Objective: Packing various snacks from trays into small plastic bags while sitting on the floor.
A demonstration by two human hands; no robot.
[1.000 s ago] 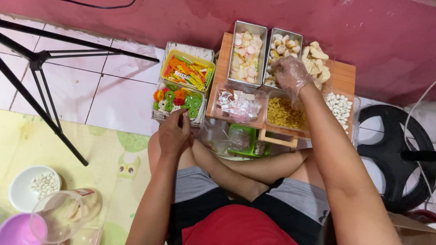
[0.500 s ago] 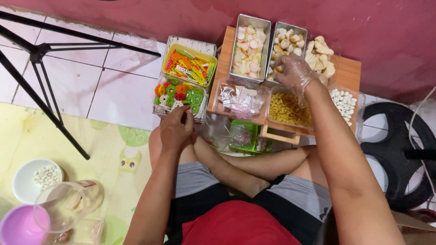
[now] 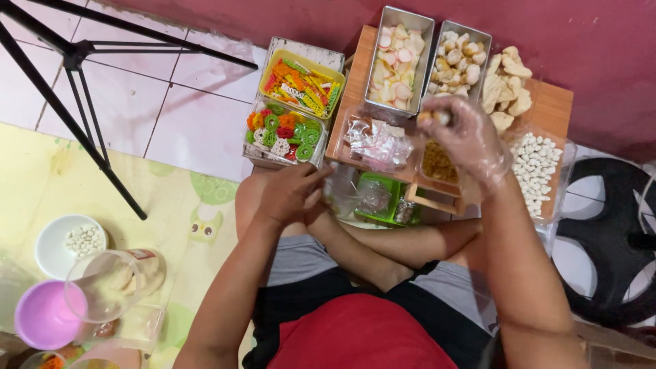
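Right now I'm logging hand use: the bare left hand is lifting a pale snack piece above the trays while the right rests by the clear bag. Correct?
Not quite. The head view shows the right hand, in a clear plastic glove, pinching the pale snack piece above the trays, and the bare left hand by the clear bag.

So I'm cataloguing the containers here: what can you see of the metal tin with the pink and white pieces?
The tin is a long rectangular pan of dull silvery metal with a rolled rim, open, nearly full of pink-and-white slices. It lies flat on the wooden board, far end near the red wall, close beside a second tin. No hand touches it.
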